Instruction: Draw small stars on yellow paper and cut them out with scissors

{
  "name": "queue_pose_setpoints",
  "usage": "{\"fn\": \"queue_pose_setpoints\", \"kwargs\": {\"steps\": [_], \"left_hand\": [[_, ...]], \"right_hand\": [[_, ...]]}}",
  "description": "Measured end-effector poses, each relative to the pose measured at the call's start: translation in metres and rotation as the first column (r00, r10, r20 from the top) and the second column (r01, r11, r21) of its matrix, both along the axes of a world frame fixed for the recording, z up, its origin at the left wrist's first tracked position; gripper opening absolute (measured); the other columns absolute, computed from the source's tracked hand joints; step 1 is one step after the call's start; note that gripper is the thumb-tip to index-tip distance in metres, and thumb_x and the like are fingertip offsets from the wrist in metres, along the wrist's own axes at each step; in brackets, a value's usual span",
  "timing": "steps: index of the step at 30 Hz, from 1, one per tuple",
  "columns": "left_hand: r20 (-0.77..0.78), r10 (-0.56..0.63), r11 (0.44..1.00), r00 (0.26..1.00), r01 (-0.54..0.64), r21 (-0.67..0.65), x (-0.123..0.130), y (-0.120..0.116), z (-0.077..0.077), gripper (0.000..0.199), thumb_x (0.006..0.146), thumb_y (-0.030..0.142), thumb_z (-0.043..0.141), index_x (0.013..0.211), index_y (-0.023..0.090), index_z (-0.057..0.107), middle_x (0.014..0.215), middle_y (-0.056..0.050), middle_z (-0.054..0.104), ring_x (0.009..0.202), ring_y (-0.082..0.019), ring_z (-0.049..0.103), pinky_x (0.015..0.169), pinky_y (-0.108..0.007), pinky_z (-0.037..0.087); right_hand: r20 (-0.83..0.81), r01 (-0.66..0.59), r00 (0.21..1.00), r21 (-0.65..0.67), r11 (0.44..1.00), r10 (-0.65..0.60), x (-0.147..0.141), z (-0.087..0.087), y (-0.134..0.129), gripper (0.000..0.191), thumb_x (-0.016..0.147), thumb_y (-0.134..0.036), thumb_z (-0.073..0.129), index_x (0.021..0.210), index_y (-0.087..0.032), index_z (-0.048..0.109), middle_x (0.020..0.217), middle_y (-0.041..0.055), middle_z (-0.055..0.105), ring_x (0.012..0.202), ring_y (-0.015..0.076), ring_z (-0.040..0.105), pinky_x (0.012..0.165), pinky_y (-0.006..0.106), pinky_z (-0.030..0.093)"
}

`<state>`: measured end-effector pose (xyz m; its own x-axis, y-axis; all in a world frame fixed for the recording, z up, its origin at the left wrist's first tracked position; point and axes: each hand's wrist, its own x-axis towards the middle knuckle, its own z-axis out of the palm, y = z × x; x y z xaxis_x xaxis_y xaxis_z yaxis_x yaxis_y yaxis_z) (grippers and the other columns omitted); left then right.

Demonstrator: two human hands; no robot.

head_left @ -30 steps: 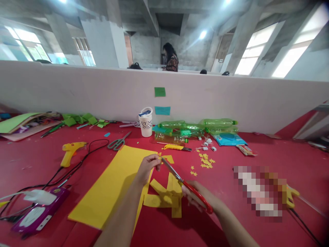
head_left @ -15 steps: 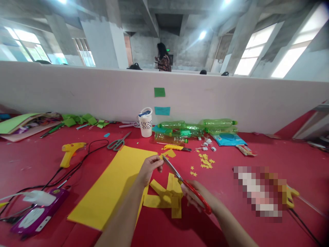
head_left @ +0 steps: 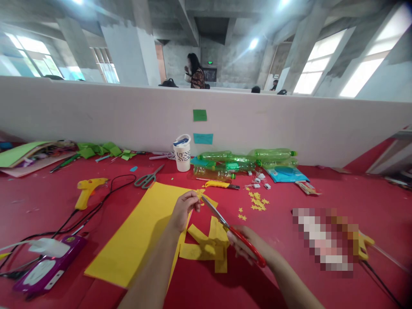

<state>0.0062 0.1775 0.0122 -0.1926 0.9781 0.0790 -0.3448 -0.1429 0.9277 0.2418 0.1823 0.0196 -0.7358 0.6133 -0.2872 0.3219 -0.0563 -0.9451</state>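
Note:
My right hand (head_left: 246, 242) is wrapped round the red handle of a pair of scissors (head_left: 236, 235), whose blades point up and left. At the blade tips, my left hand (head_left: 186, 209) pinches a small piece of yellow paper (head_left: 200, 195), its shape partly hidden by the fingers. Below the blades lie several cut yellow strips (head_left: 202, 252), overlapping on the red table. A large yellow sheet (head_left: 141, 227) is under and left of my left arm. Small yellow paper stars (head_left: 257, 201) are scattered to the right of the scissors.
Behind my hands are a yellow utility knife (head_left: 222, 185), green plastic bottles (head_left: 244, 161) and a white cup (head_left: 183, 156). Grey scissors (head_left: 148, 178), a yellow glue gun (head_left: 88, 191) and a purple power strip (head_left: 49, 266) with cables occupy the left. A blue packet (head_left: 286, 174) lies back right.
My left hand has shifted slightly left with the yellow piece, which is now turned differently. The scissors' tips have moved a little left too. A person in the background has moved left.

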Motion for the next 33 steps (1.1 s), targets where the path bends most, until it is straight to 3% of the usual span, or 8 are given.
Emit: {"fn": "queue_pose_setpoints", "kwargs": {"steps": [6,20,33], "left_hand": [[-0.013,-0.005,0.999,1.000,0.005,-0.036,-0.001,-0.001,0.000,0.006,0.070,0.019,0.056,0.065,0.016,0.056,0.054,0.003,0.051,0.049,-0.009,0.046,0.048,-0.021,0.038],[-0.037,-0.034,0.999,0.999,0.032,-0.033,-0.003,-0.002,0.001,0.008,0.070,0.019,0.055,0.062,0.016,0.054,0.052,0.003,0.048,0.049,-0.009,0.044,0.048,-0.021,0.036],[-0.025,-0.049,0.999,0.998,0.049,-0.005,0.004,-0.001,0.001,0.015,0.077,0.023,0.055,0.064,0.015,0.055,0.055,0.001,0.053,0.052,-0.010,0.048,0.053,-0.023,0.039]], "right_hand": [[0.014,-0.009,1.000,0.019,1.000,0.009,0.001,0.000,0.001,0.038,0.085,-0.053,0.045,0.069,-0.019,0.039,0.048,-0.0086,0.038,0.032,0.0029,0.031,0.039,0.018,0.032],[0.088,0.000,0.996,0.014,1.000,-0.002,0.000,-0.009,0.003,0.042,0.083,-0.060,0.043,0.071,-0.020,0.040,0.047,-0.0075,0.038,0.032,0.0048,0.033,0.029,0.016,0.028],[-0.018,-0.005,1.000,-0.014,1.000,0.005,-0.003,-0.006,0.001,0.040,0.084,-0.055,0.045,0.067,-0.020,0.037,0.044,-0.0097,0.035,0.030,0.0035,0.031,0.036,0.017,0.030]]}}
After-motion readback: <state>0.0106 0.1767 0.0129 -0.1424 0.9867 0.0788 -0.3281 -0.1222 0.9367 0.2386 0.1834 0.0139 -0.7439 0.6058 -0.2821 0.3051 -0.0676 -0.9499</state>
